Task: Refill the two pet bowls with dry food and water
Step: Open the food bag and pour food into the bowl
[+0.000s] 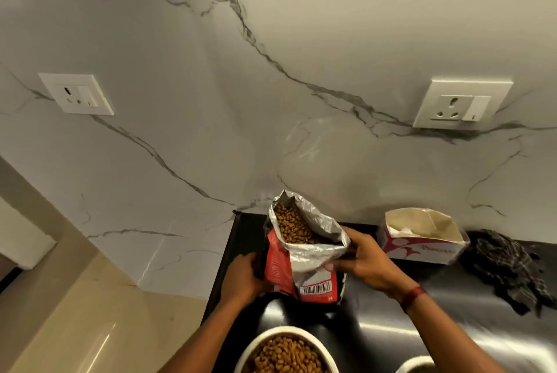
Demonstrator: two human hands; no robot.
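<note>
The open bag [301, 258] stands upright between the two grips, kibble [292, 226] showing in its mouth. The left grip [244, 276] curls round the bag's lower side. The right grip [364, 264] pinches the folded foil rim opposite. Below both grips, nearer the person, a bowl [286, 331] full of kibble sits on the dark surface [391, 312]. Beyond the right grip lie a box [422, 247] and a checked cloth [506, 270].
</note>
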